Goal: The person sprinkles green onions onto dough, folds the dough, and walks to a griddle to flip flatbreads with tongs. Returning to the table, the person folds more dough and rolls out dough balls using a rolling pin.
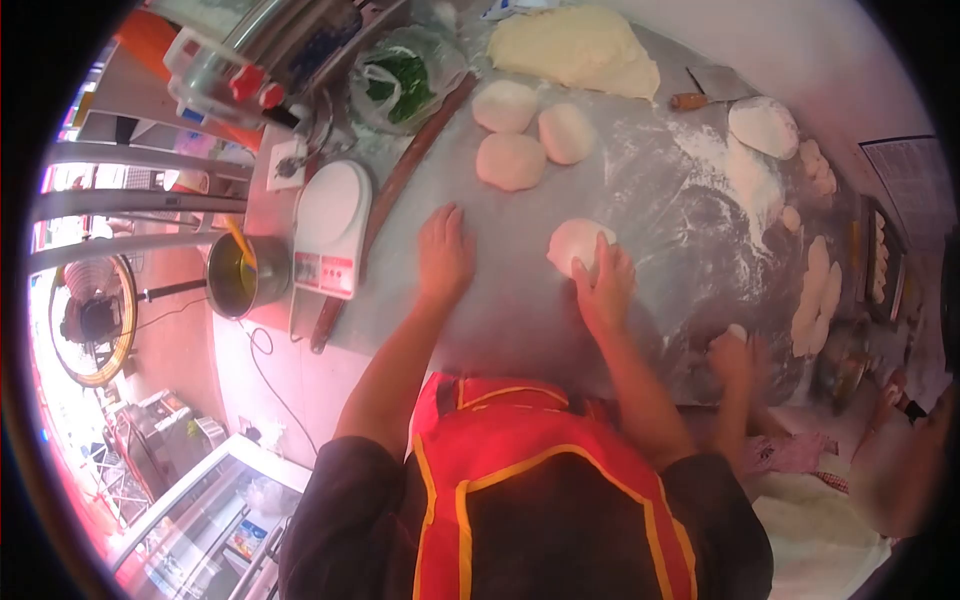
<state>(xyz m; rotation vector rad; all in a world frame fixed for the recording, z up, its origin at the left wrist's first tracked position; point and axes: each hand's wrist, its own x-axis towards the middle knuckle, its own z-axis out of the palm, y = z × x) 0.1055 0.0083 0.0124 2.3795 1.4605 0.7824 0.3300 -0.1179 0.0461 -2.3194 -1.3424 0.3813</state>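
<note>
My right hand [607, 285] is on a round piece of dough [573, 242], its thumb and fingers around the near right edge. My left hand [446, 258] rests on the metal worktop [480, 325], its fingers laid forward and holding nothing. Beyond my hands sit three dough rounds, a left one [504, 106], a right one [567, 134] and a nearer one [511, 162]. At the back lies a large slab of dough [575, 52].
A white kitchen scale [330, 230], a long wooden rod [420, 145] and a bag of greens [402, 85] are at left. Flour [745, 185], another dough round [764, 127] and dough strips [815, 298] lie right. A co-worker's hand [732, 355] works close by on my right.
</note>
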